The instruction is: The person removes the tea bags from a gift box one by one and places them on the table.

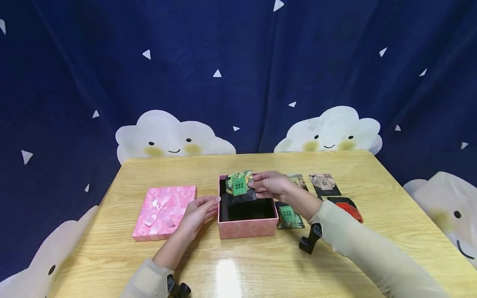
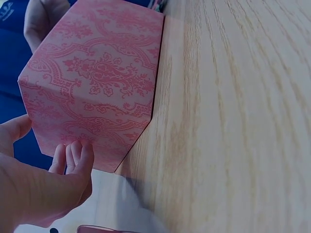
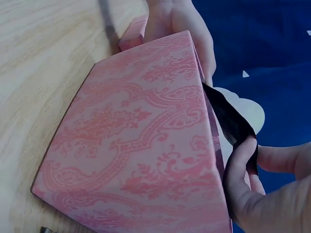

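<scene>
My right hand (image 1: 270, 183) pinches a black packet with a green label (image 1: 238, 187) by its right side, over the open pink box (image 1: 246, 229). In the right wrist view the packet's dark edge (image 3: 233, 114) shows between thumb and fingers at the box's rim. Black lining fills the box's inside. My left hand (image 1: 201, 210) touches the left wall of the box. In the left wrist view, its fingertips (image 2: 80, 154) rest on the patterned outer wall, and the thumb is by the top edge.
Left of the box lies a pink lid with a ribbon bow (image 1: 164, 213). To the right lie another green-labelled packet (image 1: 290, 217), a dark packet with a pale label (image 1: 325, 185), a red-and-black packet (image 1: 348, 209) and one partly hidden behind my right arm (image 1: 298, 180).
</scene>
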`<state>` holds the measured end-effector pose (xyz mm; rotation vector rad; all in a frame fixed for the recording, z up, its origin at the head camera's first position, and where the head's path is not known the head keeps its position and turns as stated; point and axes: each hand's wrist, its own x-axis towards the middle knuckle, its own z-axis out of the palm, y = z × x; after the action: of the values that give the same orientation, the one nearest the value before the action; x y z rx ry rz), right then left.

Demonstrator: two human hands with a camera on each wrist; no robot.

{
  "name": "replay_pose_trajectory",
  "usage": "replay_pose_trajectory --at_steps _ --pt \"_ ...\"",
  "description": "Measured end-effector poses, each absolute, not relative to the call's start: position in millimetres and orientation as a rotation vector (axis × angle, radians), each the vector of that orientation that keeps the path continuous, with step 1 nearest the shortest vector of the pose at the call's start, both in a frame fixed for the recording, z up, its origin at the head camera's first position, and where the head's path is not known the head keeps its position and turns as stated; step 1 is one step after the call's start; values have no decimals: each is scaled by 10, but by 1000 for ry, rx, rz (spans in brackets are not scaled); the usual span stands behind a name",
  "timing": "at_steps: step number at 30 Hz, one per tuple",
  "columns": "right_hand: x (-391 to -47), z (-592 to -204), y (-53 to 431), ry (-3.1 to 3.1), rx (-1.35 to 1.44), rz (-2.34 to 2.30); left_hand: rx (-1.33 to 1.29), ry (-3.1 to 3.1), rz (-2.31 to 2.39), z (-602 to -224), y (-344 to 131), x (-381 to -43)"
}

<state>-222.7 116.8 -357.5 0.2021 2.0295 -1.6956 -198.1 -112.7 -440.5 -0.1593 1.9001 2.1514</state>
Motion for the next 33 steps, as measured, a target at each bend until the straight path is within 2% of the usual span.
replay_pose_trajectory --at_steps 15,33 --pt "-2053 -3614 1434 2011 130 -1814 -158 1902 2138 -4386 -1147 -1972" --pt "-1919 -3644 1759 2071 167 -1795 -153 1887 2126 -4391 -1157 -1976"
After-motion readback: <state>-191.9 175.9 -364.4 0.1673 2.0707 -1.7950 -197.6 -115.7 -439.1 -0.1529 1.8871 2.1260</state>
